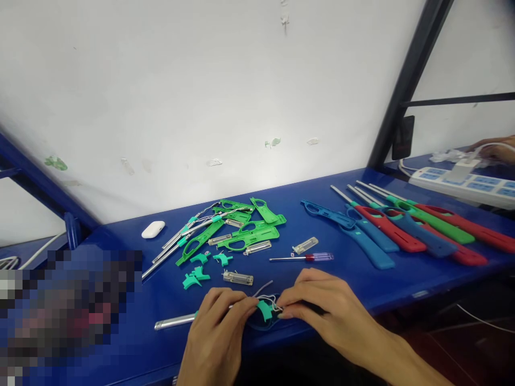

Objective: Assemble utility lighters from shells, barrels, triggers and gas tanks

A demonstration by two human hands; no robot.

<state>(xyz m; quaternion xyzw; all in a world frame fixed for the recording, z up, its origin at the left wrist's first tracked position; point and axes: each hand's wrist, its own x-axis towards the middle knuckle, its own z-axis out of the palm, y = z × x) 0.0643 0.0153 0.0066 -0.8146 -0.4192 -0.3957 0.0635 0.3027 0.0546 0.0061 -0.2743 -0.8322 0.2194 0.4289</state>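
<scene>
Head view: left hand grips the lighter, right hand pinches wires at the trigger's 2 o'clock; best eased, not tugged.

1. The blue table has a smooth surface with a soft sheen.
2. Behind the table stands a white wall – scuffed, with chipped spots and a green patch to the table's left.
3. A slanting blue post stands at the table's left end; a black post rises at its far right, joined by a thin black crossbar.
4. Beyond the table's right rear edge lies a white power strip with blue sockets.
5. Below the table's right side is a dark reddish floor – dim, with a thin white cable above it.
6. Light falls brightest on the wall behind the table's middle.
</scene>
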